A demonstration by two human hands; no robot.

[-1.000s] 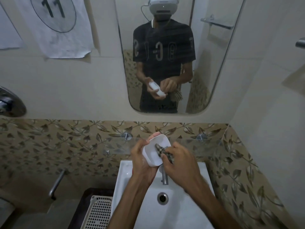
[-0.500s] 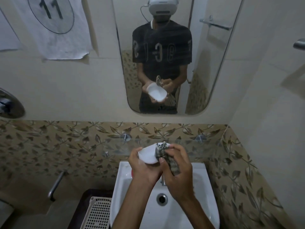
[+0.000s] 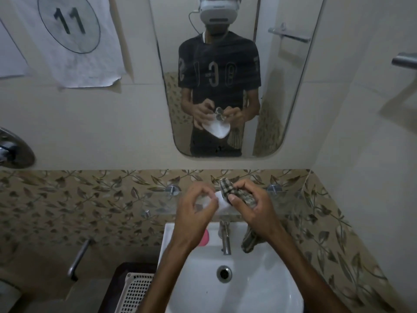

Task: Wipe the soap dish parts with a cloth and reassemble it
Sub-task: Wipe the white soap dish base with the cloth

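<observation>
White sink (image 3: 266,290) w/ tap (image 3: 225,238) bottom centre; mirror (image 3: 293,98) above; paper marked 11 (image 3: 74,41) upper left; basket (image 3: 135,292) bottom left.

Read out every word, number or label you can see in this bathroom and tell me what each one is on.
"11": black digits inside a drawn oval on the white paper sheet taped to the wall.
Pale lettering on the dark T-shirt reflected in the wall mirror: mirrored and too blurred to read reliably.
Nothing readable on the white headset, the checked cloth or the white basin.
</observation>
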